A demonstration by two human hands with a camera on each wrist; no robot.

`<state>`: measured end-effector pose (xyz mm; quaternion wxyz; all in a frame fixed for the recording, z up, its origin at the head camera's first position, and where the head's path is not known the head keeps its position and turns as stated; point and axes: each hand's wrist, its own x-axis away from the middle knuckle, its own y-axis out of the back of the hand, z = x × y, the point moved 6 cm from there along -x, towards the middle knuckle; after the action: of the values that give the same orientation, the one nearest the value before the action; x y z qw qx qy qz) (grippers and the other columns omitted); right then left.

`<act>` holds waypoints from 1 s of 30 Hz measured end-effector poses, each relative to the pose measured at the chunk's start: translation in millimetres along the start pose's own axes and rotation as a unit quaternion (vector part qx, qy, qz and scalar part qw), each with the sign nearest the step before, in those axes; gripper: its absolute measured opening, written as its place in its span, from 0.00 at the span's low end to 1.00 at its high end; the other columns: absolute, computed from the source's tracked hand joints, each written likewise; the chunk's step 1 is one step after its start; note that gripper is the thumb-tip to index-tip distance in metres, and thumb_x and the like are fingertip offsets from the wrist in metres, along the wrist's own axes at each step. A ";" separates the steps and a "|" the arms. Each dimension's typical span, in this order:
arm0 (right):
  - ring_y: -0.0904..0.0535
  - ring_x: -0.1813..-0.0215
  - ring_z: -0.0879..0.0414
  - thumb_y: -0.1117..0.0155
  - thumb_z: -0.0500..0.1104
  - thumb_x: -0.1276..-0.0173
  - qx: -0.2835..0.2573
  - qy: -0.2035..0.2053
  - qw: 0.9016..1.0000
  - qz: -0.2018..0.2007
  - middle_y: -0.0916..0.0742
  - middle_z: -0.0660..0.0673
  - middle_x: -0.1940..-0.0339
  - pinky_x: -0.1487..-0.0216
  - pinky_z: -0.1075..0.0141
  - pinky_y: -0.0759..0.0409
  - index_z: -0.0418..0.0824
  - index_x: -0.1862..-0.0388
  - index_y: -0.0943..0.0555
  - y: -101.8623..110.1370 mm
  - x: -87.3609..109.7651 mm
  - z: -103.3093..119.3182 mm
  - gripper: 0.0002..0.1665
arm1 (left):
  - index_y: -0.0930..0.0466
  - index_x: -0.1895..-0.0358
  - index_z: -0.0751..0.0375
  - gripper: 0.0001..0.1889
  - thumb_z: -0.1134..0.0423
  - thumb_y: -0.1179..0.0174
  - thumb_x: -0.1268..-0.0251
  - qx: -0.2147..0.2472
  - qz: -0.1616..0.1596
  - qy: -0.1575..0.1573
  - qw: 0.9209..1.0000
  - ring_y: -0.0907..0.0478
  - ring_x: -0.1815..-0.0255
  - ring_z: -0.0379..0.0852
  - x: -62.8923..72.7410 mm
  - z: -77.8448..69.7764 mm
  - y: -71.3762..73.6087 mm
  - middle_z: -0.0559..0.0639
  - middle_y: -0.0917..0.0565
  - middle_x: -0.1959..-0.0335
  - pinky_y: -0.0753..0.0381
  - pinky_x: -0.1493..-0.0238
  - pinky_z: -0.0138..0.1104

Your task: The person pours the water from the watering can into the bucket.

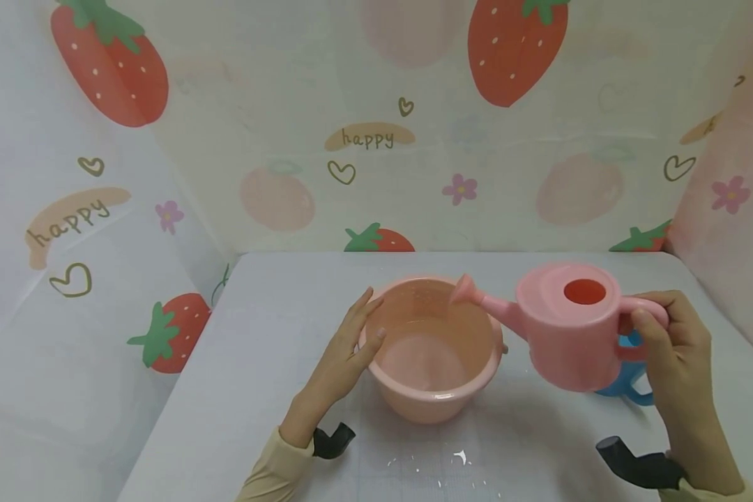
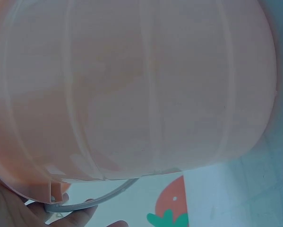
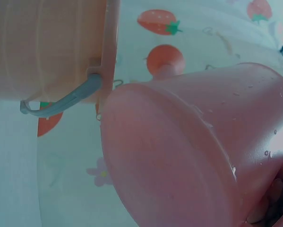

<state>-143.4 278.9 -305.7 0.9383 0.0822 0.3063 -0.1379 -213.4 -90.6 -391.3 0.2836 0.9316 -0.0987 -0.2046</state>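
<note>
A pink watering can (image 1: 567,348) is held up by its handle in my right hand (image 1: 680,348), raised above the table and close to upright. Its spout, ending in a flared rose (image 1: 466,289), reaches left over the rim of a peach-coloured bucket (image 1: 429,408). My left hand (image 1: 345,348) rests against the bucket's left rim, thumb over the edge and fingers extended along the outside. In the left wrist view, the fingers lie beside the bucket's grey bail handle (image 2: 91,202). Water drops cling to the can's side in the right wrist view.
A blue object with a handle (image 1: 634,383) stands on the table behind the watering can, mostly hidden by it. Splashed water (image 1: 460,457) lies on the white table (image 1: 276,300) in front of the bucket. Strawberry-patterned sheeting (image 1: 276,104) encloses the back and sides.
</note>
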 end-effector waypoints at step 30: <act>0.28 0.65 0.54 0.52 0.32 0.30 -0.096 0.083 0.988 -0.092 0.21 0.42 0.66 0.64 0.76 0.24 0.29 0.57 0.27 14.4 -8.7 -3.7 0.08 | 0.41 0.31 0.42 0.27 0.44 0.55 0.31 0.003 0.002 0.001 1.000 0.52 0.27 0.40 -0.2 1.1 -1.0 0.38 0.49 0.26 0.45 0.33 0.53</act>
<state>-147.8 295.3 -302.5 0.8962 -0.0259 0.4017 -0.1865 -214.0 -90.2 -392.6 0.2813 0.9326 -0.1011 -0.2024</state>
